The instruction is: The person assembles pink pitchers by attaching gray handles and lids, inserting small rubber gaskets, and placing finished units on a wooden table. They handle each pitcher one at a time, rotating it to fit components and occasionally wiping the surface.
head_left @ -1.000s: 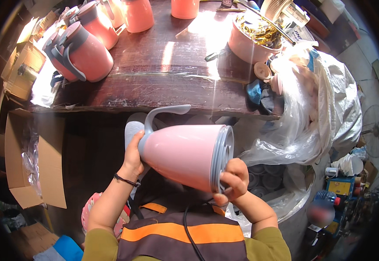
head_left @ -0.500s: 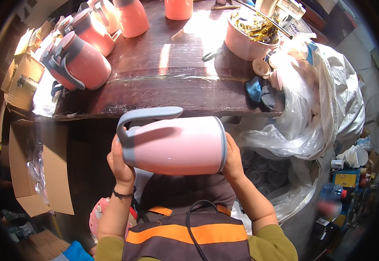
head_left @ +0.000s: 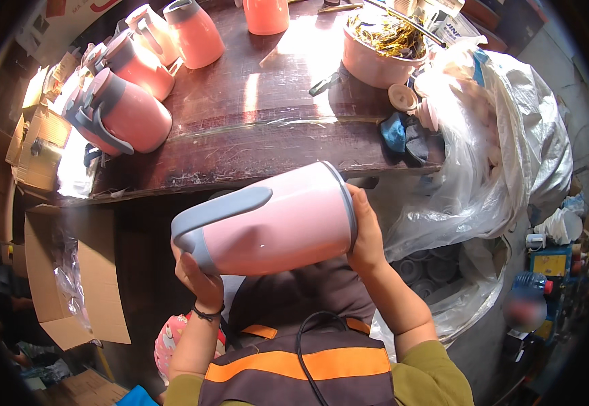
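Note:
A pink thermos jug (head_left: 277, 227) with a grey handle and grey neck lies sideways in the air between my hands, over my lap and in front of the table edge. My left hand (head_left: 198, 279) grips it at the grey neck end, partly hidden behind the jug. At the base, with its grey rim, my right hand (head_left: 367, 230) is closed round the edge; its fingertips are largely out of sight. The jug tilts, base end higher than the neck end, and its handle faces up toward me.
Several pink jugs (head_left: 135, 111) stand on the dark wooden table (head_left: 240, 145) at the left. A pink tub (head_left: 379, 68) holds gold tinsel-like strips. A blue-black cloth (head_left: 404, 137) lies near the right edge, beside a large plastic bag (head_left: 473, 149). An open carton (head_left: 108, 291) sits lower left.
The jug has turned so its base rises and its neck end drops, and its handle has rolled toward me. My left hand has lowered with it. Both hands keep hold.

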`<act>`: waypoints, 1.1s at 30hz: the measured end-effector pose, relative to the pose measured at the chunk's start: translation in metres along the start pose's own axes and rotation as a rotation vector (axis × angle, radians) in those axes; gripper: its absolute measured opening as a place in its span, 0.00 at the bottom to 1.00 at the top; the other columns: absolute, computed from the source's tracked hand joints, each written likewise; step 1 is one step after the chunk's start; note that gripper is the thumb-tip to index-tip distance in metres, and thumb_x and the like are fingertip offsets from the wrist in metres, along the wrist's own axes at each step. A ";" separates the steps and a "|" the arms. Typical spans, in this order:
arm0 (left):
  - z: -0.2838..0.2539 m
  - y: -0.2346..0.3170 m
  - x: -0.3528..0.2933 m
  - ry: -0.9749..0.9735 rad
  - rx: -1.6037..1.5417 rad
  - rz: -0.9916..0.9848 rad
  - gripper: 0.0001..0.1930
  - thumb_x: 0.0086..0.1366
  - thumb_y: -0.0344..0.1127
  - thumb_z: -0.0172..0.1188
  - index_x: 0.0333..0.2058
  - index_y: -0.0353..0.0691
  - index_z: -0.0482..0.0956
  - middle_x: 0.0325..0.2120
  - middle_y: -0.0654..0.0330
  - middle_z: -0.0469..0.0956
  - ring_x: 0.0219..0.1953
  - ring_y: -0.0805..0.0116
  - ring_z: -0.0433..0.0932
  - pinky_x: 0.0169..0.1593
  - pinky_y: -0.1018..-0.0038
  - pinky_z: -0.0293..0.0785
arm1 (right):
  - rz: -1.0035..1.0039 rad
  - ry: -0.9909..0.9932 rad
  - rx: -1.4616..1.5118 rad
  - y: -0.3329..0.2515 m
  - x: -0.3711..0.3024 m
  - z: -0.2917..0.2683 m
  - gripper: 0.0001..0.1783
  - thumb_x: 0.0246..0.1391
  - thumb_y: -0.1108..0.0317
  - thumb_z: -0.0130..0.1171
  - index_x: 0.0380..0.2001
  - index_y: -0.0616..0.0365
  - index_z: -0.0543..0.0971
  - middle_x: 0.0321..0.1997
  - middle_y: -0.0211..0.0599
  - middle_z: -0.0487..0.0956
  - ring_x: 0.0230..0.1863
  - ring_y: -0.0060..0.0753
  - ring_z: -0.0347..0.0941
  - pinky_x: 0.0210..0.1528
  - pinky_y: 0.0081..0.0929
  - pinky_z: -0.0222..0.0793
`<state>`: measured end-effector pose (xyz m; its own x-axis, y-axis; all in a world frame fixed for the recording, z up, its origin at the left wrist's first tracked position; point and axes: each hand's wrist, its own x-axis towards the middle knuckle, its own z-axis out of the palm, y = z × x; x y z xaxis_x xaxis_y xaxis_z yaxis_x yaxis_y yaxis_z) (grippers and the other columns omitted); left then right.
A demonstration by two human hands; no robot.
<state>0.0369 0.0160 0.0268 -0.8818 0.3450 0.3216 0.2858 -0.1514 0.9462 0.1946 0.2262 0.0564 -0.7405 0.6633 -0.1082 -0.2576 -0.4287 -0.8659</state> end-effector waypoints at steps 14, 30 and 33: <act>0.023 0.031 0.010 0.091 0.132 0.111 0.25 0.72 0.47 0.35 0.49 0.29 0.70 0.48 0.52 0.73 0.50 0.59 0.72 0.55 0.64 0.68 | -0.737 0.322 -0.433 0.003 -0.026 0.025 0.24 0.67 0.53 0.43 0.40 0.67 0.77 0.42 0.40 0.76 0.40 0.30 0.70 0.46 0.27 0.65; -0.007 0.060 0.053 -0.317 0.449 0.422 0.40 0.65 0.69 0.39 0.41 0.30 0.78 0.59 0.50 0.64 0.60 0.55 0.65 0.61 0.60 0.60 | 0.160 0.175 0.327 0.040 0.000 -0.008 0.24 0.65 0.55 0.50 0.51 0.67 0.73 0.46 0.36 0.78 0.45 0.26 0.74 0.49 0.26 0.70; -0.028 0.030 0.050 -0.436 -0.483 -0.738 0.35 0.68 0.64 0.41 0.58 0.36 0.61 0.56 0.55 0.68 0.57 0.58 0.70 0.58 0.55 0.68 | -0.220 0.180 0.025 0.032 -0.014 -0.009 0.23 0.64 0.55 0.52 0.51 0.65 0.74 0.49 0.37 0.76 0.46 0.25 0.72 0.50 0.24 0.67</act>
<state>-0.0090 0.0030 0.0706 -0.5340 0.8019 -0.2679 -0.5507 -0.0895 0.8299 0.2021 0.2084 0.0261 -0.5438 0.8392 -0.0062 -0.4164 -0.2762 -0.8662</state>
